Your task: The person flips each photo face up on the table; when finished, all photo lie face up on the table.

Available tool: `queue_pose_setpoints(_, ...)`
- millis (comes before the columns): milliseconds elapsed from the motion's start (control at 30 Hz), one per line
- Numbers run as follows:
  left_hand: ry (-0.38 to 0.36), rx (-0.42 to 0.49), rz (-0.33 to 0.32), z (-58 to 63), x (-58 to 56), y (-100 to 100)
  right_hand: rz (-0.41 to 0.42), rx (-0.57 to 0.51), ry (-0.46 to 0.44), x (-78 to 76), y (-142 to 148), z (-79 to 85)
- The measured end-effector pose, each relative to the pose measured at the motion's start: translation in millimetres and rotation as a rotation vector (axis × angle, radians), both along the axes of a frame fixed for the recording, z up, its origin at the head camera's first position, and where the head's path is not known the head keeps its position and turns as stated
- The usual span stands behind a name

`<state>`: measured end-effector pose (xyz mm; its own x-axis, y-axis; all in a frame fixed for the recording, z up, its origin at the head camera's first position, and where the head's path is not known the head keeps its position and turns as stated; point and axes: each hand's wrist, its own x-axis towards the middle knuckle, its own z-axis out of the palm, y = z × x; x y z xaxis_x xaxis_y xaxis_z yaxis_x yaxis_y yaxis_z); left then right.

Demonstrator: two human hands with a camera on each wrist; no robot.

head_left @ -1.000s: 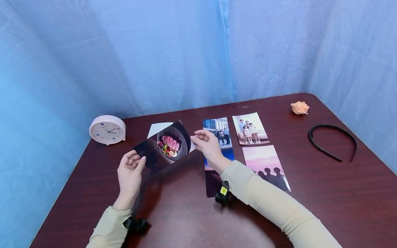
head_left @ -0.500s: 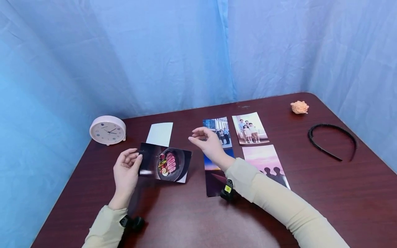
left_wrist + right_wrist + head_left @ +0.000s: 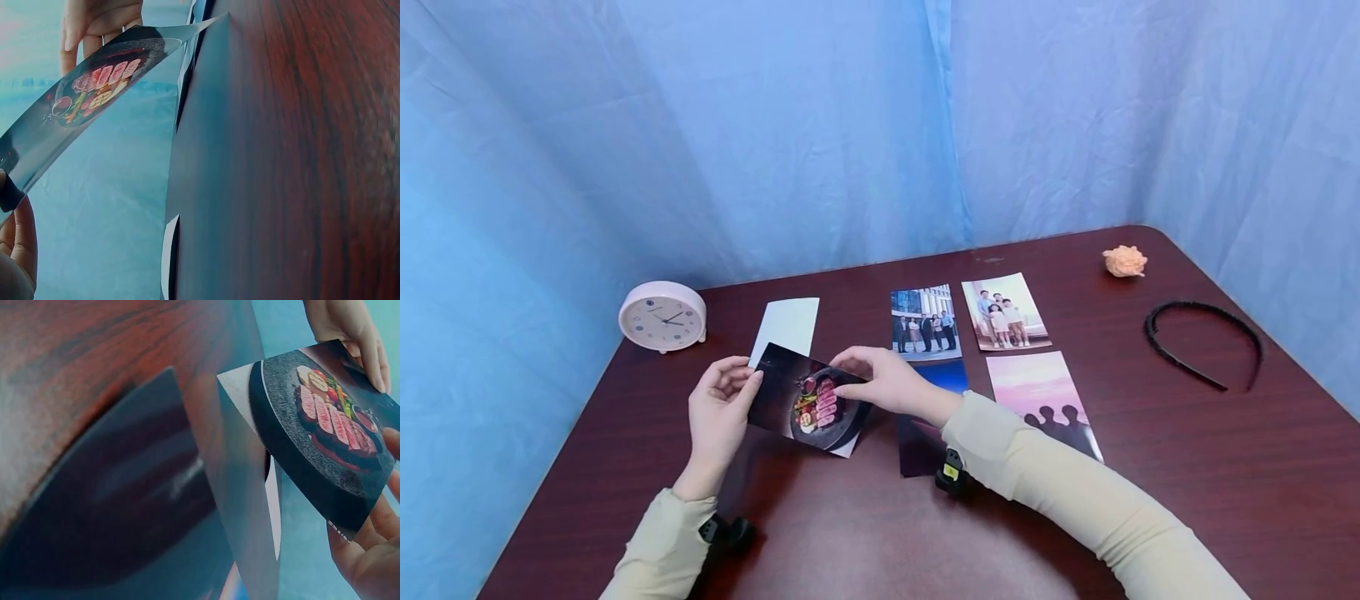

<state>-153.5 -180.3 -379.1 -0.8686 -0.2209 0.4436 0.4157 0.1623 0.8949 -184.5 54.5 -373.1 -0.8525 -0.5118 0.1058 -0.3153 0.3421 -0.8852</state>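
Note:
A glossy photo [image 3: 782, 400] of sliced meat on a dark round plate is held tilted above the table. My left hand [image 3: 721, 417] pinches its left edge, thumb on the picture side. At the opposite edge is my right hand [image 3: 891, 383], its thumb over the picture and its fingers behind. The left wrist view shows the photo [image 3: 106, 81] slightly bent; the right wrist view shows both hands about the photo [image 3: 331, 425]. Behind it lies a white card [image 3: 790, 321], its lower part covered.
Photos of a business group [image 3: 925, 325], a family [image 3: 1003, 312], a pink-sky silhouette [image 3: 1030, 379] and a dark blue scene [image 3: 925, 450] lie on the wooden table [image 3: 850, 517]. Around them are a clock [image 3: 662, 317], an orange flower-like object [image 3: 1125, 261] and a black headband [image 3: 1206, 308].
My right hand let go of the meat photo's far edge, then came left and down onto it again. The photo has turned and dropped lower, uncovering the white card behind it.

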Motion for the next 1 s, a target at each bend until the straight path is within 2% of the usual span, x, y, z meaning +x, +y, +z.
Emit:
queue_pose_setpoints(267,-0.013,-0.024,0.000,1.3,0.1,6,0.018,0.069,0.045,1.2,0,-3.2)
queue_pose_setpoints(533,-0.011,-0.024,-0.020,0.2,-1.3,8,0.055,0.078,0.036,3.1,0,-2.7)
queue_pose_setpoints(700,-0.010,-0.007,-0.016,-2.2,-2.3,7,0.025,0.089,0.038,4.1,-1,-0.6)
queue_pose_setpoints(833,-0.054,-0.006,0.013,-2.5,-2.5,8,-0.028,0.061,0.033,2.7,0,-0.2)
queue_pose_setpoints(1000,-0.113,0.019,0.001,-3.5,-2.3,12,-0.078,-0.057,0.016,0.2,0,-1.2)
